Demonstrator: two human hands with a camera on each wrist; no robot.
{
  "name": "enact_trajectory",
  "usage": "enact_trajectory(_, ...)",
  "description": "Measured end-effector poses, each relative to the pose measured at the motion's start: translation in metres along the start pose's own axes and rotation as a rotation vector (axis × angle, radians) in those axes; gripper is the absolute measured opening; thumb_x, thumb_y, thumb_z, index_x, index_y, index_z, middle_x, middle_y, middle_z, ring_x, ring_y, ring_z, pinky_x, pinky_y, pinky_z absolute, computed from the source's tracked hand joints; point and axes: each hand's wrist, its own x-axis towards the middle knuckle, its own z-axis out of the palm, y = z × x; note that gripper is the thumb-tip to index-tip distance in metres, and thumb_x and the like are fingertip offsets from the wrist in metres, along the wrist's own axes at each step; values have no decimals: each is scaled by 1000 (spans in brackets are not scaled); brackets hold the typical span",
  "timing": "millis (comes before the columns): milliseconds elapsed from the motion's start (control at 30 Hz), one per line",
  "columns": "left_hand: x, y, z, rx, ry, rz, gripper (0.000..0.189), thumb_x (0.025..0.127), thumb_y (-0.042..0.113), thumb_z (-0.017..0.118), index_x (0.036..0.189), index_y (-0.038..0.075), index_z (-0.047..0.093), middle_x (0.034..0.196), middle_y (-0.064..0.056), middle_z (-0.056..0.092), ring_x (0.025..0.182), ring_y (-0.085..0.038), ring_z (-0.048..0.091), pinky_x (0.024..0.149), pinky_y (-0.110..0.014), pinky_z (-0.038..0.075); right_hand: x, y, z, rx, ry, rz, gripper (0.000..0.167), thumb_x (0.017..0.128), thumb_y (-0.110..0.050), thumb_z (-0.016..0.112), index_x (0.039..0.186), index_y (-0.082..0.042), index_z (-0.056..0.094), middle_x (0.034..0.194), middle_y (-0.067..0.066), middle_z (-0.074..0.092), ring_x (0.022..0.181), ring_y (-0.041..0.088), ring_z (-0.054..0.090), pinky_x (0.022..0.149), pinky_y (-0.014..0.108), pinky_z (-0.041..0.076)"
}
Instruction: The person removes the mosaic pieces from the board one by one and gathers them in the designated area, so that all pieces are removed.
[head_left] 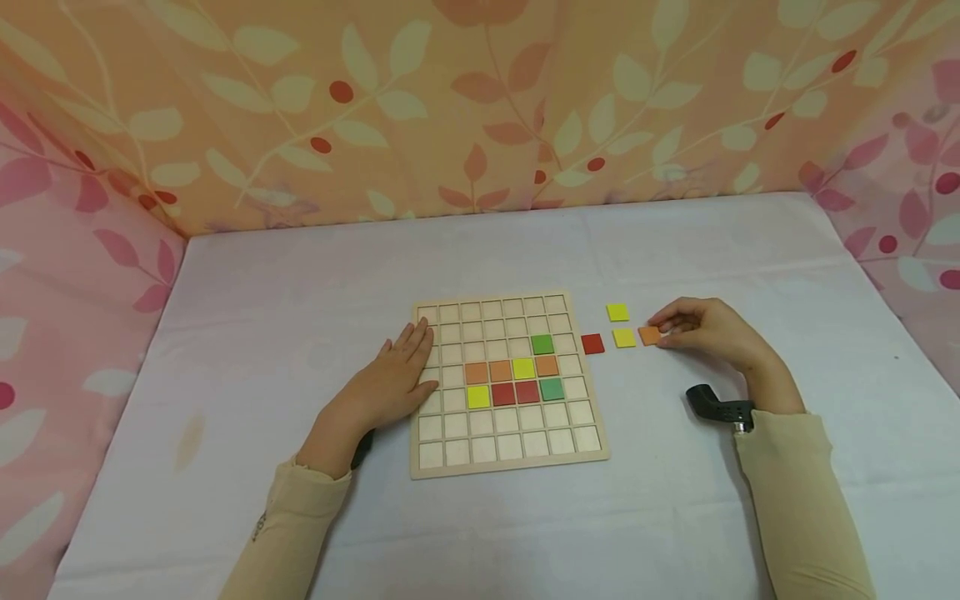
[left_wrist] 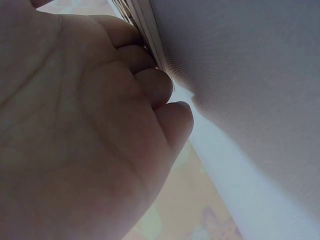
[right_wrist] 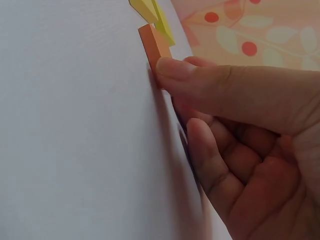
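Observation:
My right hand pinches an orange square tile between thumb and fingers, beside the board on the right. In the right wrist view the thumb presses one edge of that orange tile, near the white cloth. My left hand rests with straight fingers on the left edge of a wooden grid board. In the left wrist view the fingertips touch or nearly touch the board's side. Several coloured tiles fill squares in the middle of the board: orange, yellow, red and green, including a green tile one row higher.
Between board and right hand lie a red tile, a yellow tile and another yellow tile. All rest on a white tablecloth. Leaf-patterned curtains stand behind and at both sides.

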Motion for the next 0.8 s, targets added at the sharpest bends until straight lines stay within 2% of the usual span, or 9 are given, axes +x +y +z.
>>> enact_trajectory(267,0,0,0,2,4,-1,72,98,29,50,148,-6,12,156,-17,2,143,-33,1,112,-52,10,-4,0,-5,-45,0,22,27,80,-5,74,105,2,67,93,11,66,77,8,58,67,15,48)
enact_trajectory(600,0,0,1,9,8,3,72,97,30,50,148,-6,13,156,-17,2,143,-33,1,112,-53,11,-4,2,-7,-18,-7,17,28,81,-6,74,106,3,66,95,13,65,78,9,59,68,15,49)
enact_trajectory(800,0,-2,2,13,9,5,72,98,30,50,148,-5,12,156,-17,2,143,-32,1,112,-52,11,-6,2,-8,-19,28,24,32,81,-14,75,108,2,66,95,11,66,78,7,60,68,13,48)
